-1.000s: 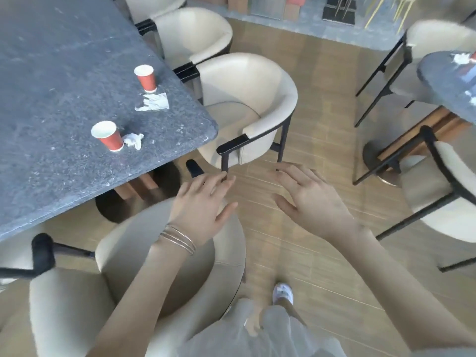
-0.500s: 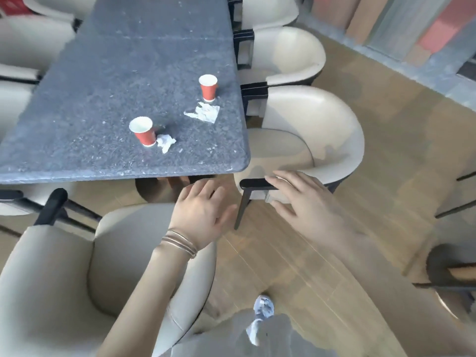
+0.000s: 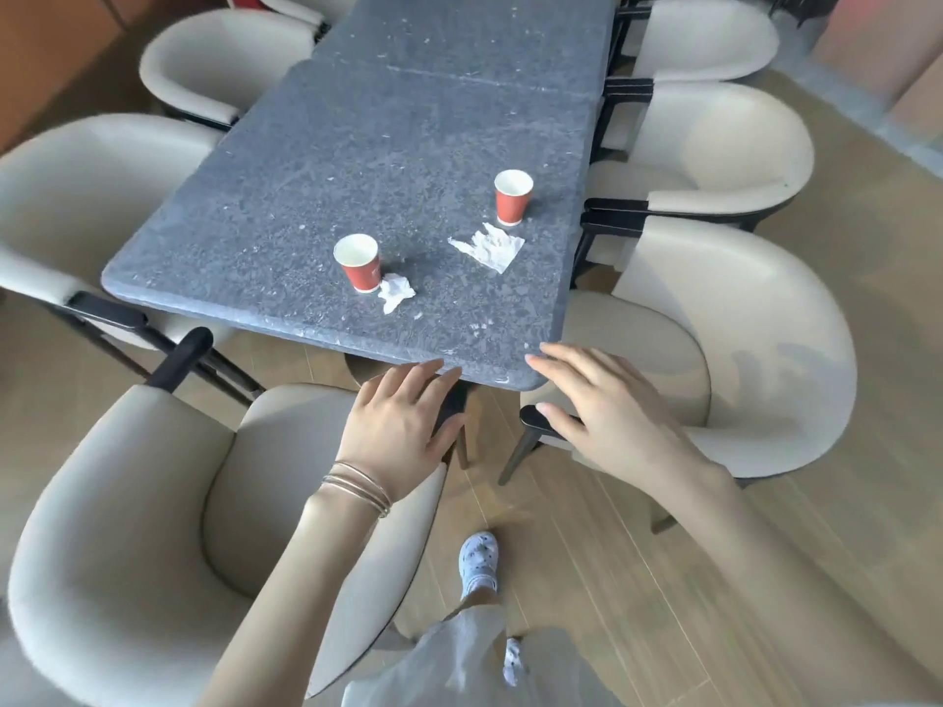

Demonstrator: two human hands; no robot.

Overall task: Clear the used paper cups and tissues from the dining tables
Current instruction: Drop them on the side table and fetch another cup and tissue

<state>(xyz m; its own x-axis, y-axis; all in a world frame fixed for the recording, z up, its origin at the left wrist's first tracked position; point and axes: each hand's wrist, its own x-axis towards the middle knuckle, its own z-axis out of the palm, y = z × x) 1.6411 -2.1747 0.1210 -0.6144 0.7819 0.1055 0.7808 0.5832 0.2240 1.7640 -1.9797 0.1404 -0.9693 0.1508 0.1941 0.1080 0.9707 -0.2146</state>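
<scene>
Two red paper cups stand upright on the grey stone table [image 3: 357, 155]. The near cup [image 3: 358, 262] has a crumpled white tissue [image 3: 394, 292] touching its right side. The far cup [image 3: 512, 197] stands near the table's right edge, with a flatter crumpled tissue [image 3: 489, 245] just in front of it. My left hand [image 3: 403, 426] hovers with fingers spread just short of the table's near edge, holding nothing. My right hand [image 3: 602, 415] is also spread and empty, its fingertips at the table's near right corner.
Cream armchairs with black frames ring the table: one [image 3: 153, 528] under my left arm, one [image 3: 740, 359] at the near right, others along both sides. Wood-plank floor [image 3: 638, 553] lies between the two near chairs, where my feet stand.
My view has swung round and closer, so the table's end now lies straight ahead. Both hands have come forward to its near edge, still empty.
</scene>
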